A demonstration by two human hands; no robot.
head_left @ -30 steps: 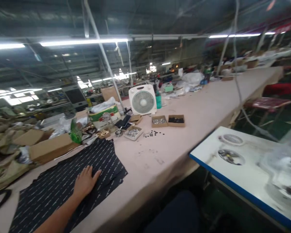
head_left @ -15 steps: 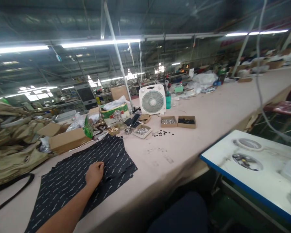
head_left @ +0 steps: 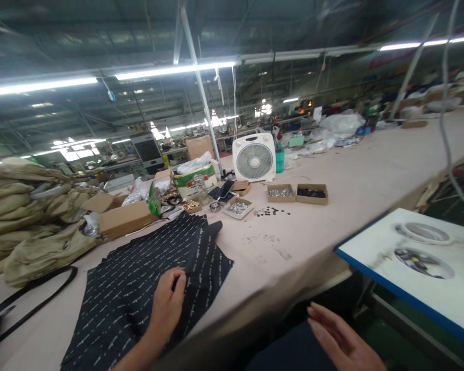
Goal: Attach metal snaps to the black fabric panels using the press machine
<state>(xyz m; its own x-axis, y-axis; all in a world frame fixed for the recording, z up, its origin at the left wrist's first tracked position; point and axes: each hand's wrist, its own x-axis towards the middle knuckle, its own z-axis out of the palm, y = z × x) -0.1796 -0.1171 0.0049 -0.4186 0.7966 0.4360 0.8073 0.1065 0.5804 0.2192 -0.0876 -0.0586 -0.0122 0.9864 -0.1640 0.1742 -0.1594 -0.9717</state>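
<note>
A stack of dark fabric pieces (head_left: 139, 273) with rows of small white printed marks lies on the near left part of the table. My left hand (head_left: 169, 299) is closed, thumb against fingers, on the top piece of fabric. Part of that piece rises in a fold (head_left: 203, 252) beyond my fingertips, its far corner lifted off the stack. At the lower right, off the table's front edge, my right hand (head_left: 342, 337) has its fingers stretched out and holds nothing. It is nearest to the dark cloth over my leg (head_left: 290, 348).
Behind the fabric stand a brown carton (head_left: 126, 220), a tray of silver metal pieces (head_left: 238, 208), two small boxes (head_left: 281, 193) and a white fan (head_left: 254, 158). Tan garments (head_left: 50, 252) and a black strap (head_left: 58, 288) lie left. A white, blue-edged table (head_left: 386, 257) stands right.
My left hand has moved right and lifted an edge of the top fabric piece into a fold. My right hand has come into view at the lower right. The camera has turned slightly left.
</note>
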